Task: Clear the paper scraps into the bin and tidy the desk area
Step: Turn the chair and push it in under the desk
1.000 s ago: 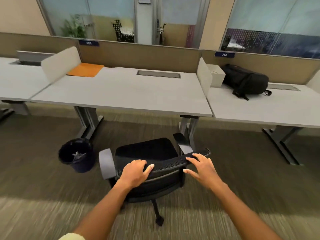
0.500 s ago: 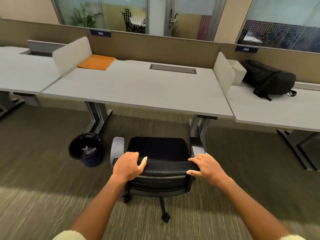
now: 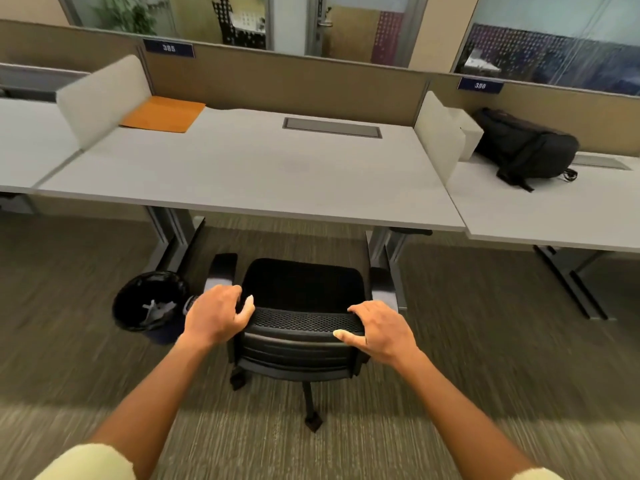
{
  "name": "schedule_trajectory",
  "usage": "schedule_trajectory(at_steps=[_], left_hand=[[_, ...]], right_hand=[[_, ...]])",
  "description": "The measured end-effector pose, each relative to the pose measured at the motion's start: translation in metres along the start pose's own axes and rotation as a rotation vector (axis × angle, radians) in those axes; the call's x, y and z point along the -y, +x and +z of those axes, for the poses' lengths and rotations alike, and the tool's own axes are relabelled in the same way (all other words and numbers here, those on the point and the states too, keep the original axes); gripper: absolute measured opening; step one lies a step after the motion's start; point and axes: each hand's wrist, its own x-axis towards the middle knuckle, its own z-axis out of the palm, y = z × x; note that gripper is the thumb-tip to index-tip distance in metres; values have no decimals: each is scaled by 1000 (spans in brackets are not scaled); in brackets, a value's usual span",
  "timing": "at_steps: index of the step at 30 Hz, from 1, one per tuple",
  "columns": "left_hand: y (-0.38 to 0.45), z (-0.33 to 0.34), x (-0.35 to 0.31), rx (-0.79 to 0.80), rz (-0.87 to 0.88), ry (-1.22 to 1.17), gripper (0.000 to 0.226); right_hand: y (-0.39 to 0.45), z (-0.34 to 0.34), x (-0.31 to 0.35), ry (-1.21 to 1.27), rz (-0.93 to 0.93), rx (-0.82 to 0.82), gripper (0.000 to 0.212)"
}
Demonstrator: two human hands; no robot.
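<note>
A black office chair (image 3: 301, 289) faces the grey desk (image 3: 242, 174), its seat just short of the desk's front edge. My left hand (image 3: 216, 315) grips the left end of the chair's mesh backrest top. My right hand (image 3: 379, 330) grips the right end, thumb on the near side. A dark round bin (image 3: 147, 304) stands on the carpet left of the chair, beside the desk leg, with white paper scraps (image 3: 156, 310) inside. An orange folder (image 3: 164, 114) lies at the desk's back left corner.
White divider panels (image 3: 100, 98) stand at both ends of the desk. A black backpack (image 3: 526, 147) and a white box (image 3: 469, 131) sit on the right neighbouring desk. Metal desk legs (image 3: 384, 251) flank the chair. Brown partition wall runs behind.
The chair has turned square to the desk and rolled toward it. My right hand went from open fingers to gripping the backrest. My view has moved closer.
</note>
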Motion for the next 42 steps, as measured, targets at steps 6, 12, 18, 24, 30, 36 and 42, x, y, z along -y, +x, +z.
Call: schedule_trajectory(at_steps=[6,12,18,24,30,36,42], left_hand=[[41,2,15,9,19,28,39],[90,6,44,-5,23,45,36],[137,14,76,31,-47,13,36],[196,24,99,48,-55,37,39],[241,36,110,12,-73,75,57],[276,36,127,112,-53,61,70],[303,37,143,129,-38,21,74]], right_hand=[[44,6,-7,3,23,-68,92],[106,13,-6,-3,63,-144,94],[170,20,-7,7,74,-113,95],[236,20,-23,-4,72,-71,95],[288,22,-42,-11,119,-33,95],[324,23,-41,-30,125,-41,92],[350,28,-40,-47,136,-31,93]])
